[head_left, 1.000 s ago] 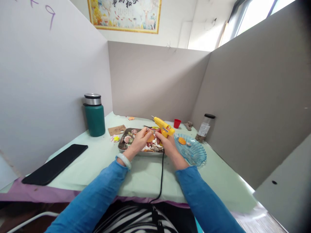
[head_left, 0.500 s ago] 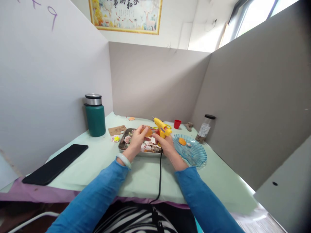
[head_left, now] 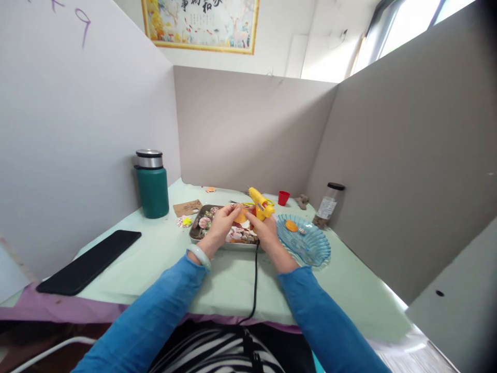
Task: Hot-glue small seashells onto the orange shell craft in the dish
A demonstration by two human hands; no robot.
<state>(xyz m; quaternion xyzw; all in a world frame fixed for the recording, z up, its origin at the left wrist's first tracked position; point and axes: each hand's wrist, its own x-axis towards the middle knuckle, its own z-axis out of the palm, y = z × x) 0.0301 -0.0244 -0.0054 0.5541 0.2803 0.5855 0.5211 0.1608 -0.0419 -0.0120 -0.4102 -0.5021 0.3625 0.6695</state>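
My left hand (head_left: 222, 226) pinches an orange shell (head_left: 241, 215) between thumb and fingers above the tray. In my right hand (head_left: 266, 234) is a yellow glue gun (head_left: 259, 200), its nozzle pointing up and away to the left. The right thumb and fingertips come up against the shell's right side, and whether they also grip it I cannot tell. Beneath both hands lies a metal tray (head_left: 240, 248) of shells and pale pieces, partly covered by the hands. A black cord (head_left: 256, 285) runs from the glue gun to the table's front edge.
On the right, a blue scalloped plate (head_left: 313, 249) holds another orange shell (head_left: 291, 226). Behind it stand a red cup (head_left: 283, 198) and a lidded jar (head_left: 328, 206). To the left are a green bottle (head_left: 152, 191), a black mat (head_left: 91, 262) and a brown card (head_left: 186, 208). Partitions enclose the table.
The orange shell has tilted and sits slightly lower and further right. The glue gun has shifted slightly right, and my hands have drawn closer together around the shell.
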